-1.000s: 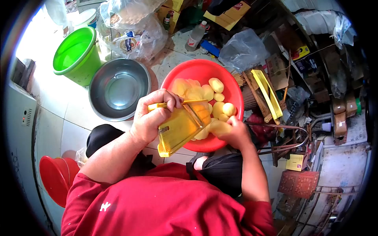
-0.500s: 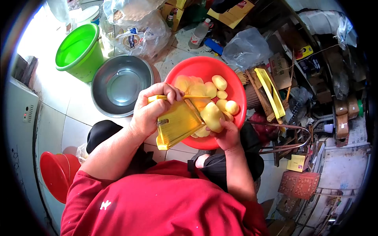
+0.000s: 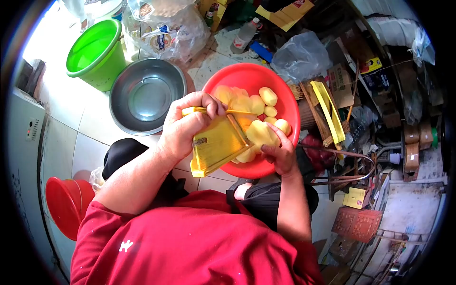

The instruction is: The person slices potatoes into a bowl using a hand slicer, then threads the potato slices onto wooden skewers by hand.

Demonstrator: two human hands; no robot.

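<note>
Fingers at the crossbar: the right hand [image 3: 281, 156] grasps a rounded, pale yellow, peeled potato [image 3: 260, 135], its bare fingers near the slanted crossbar [image 3: 239, 129] of a flat yellow slicing board [image 3: 212, 142]. If that bar carries a blade, a slip of the smooth potato could nick them.
Board grip: the left hand [image 3: 194, 118] is clenched round the slicing board's upper left end. Over the left rim of a round red plastic basin [image 3: 285, 97], the board looks tilted; whether it rests there, I cannot tell. A loosened grip could let it twist.
Stray pieces: if the board swings outward, bits could fall past the basin's near left rim.
Potato look: plump, smooth, free of skin; any flat cut face is unclear.
Potato place: over the basin, closer to its near rim than its far one, by the board's right end; contact is unclear.
</note>
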